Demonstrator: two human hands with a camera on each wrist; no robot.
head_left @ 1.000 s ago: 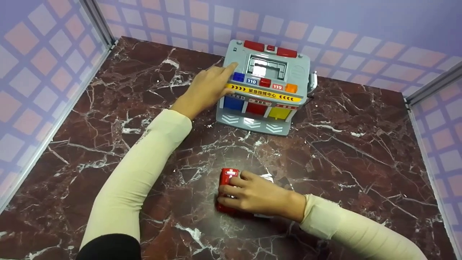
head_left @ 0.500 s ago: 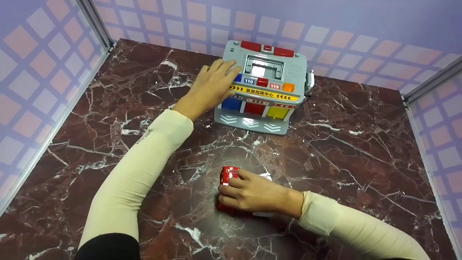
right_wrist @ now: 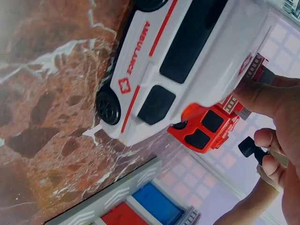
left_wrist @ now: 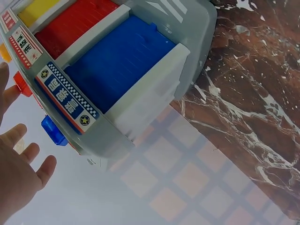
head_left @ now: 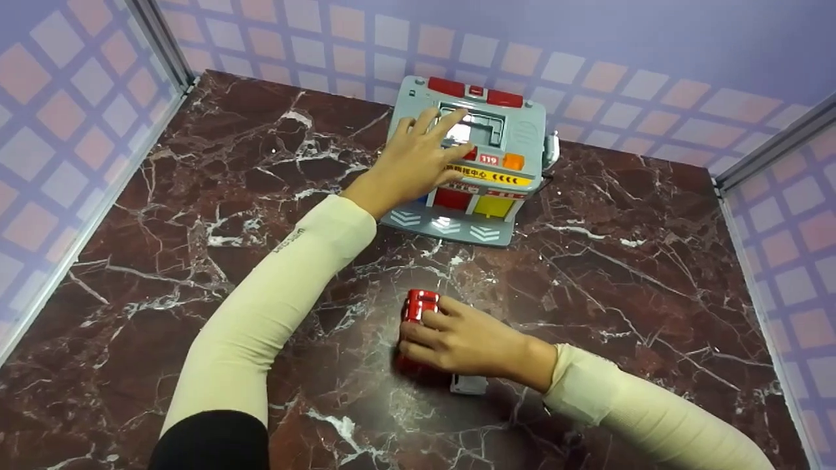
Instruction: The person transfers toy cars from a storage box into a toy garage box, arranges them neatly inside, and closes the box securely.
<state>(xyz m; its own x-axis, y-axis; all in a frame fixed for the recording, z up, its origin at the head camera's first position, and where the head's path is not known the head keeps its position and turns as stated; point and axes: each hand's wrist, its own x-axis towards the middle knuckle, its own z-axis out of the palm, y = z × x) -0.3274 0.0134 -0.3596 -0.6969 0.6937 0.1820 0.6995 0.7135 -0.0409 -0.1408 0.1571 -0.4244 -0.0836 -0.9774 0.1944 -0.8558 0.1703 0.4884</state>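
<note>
My left hand reaches over the toy emergency station, fingers spread above its roof near the red button. Whether a fingertip touches it cannot be told. In the left wrist view, the fingers of that hand are apart beside the blue button. Lower down, my right hand has its fingers curled over a red toy fire truck. A white toy ambulance stands beside the truck, mostly hidden under this hand. It shows large in the right wrist view, its side lettered AMBULANCE.
Blue, red and yellow garage doors line the station's front, above a grey ramp. The station stands near the tiled back wall on a dark red marble-patterned surface. Side panels bound the surface at left and right.
My left hand has slid right across the station roof from its left edge, with fingers spreading. The fire truck has shifted slightly away from me with my right hand over it.
</note>
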